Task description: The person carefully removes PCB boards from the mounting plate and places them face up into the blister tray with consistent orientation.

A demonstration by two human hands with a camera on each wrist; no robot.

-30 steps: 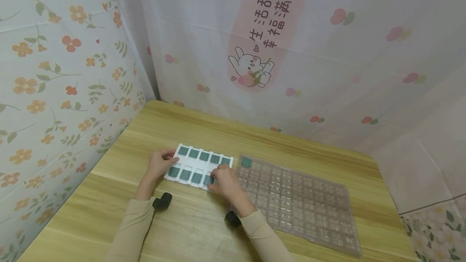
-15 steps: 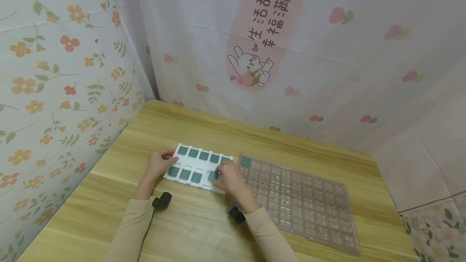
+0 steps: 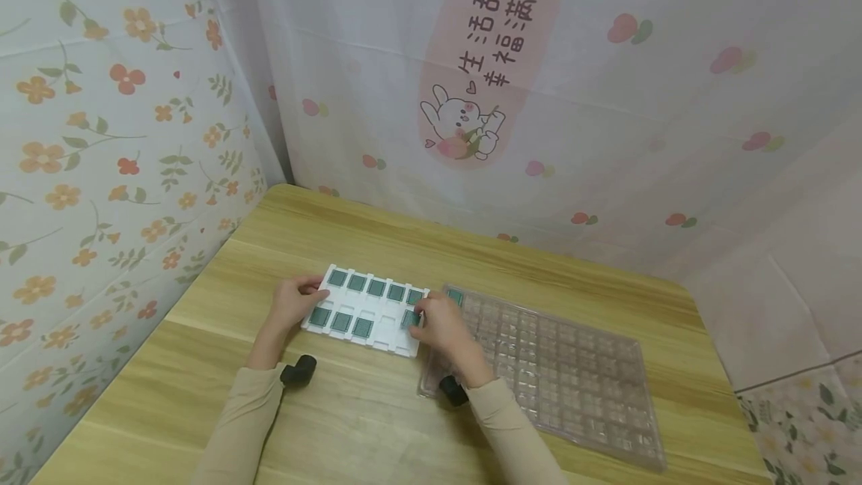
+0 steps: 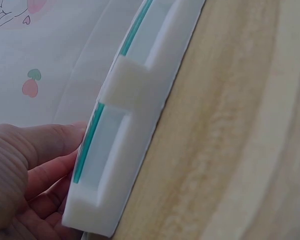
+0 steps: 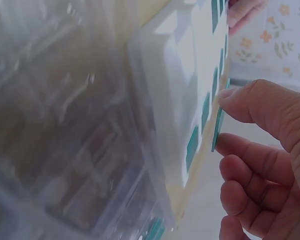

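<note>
A white slotted tray [image 3: 387, 333] lies on the table, bearing two rows of small square green circuit boards [image 3: 362, 328]. My left hand [image 3: 291, 302] grips its left end, thumb on the top and fingers at the side, as the left wrist view also shows. My right hand [image 3: 446, 324] pinches one green circuit board [image 5: 219, 122] by its edges between thumb and index finger. That board is tilted above the tray's right end, with a gap to the tray in the right wrist view. The other right fingers are curled in.
Right of the white tray lies a large clear plastic tray [image 3: 572, 365] with many small compartments. One green board [image 3: 456, 296] sits in its far left corner compartment. Black wrist cameras [image 3: 299, 371] stick out from both sleeves. A patterned curtain [image 3: 377, 96] hangs behind the wooden table [image 3: 364, 418].
My right hand has lifted a green board out of the near row of the white tray and carried it right, baring its slot. My left hand stays at the tray's left end.
</note>
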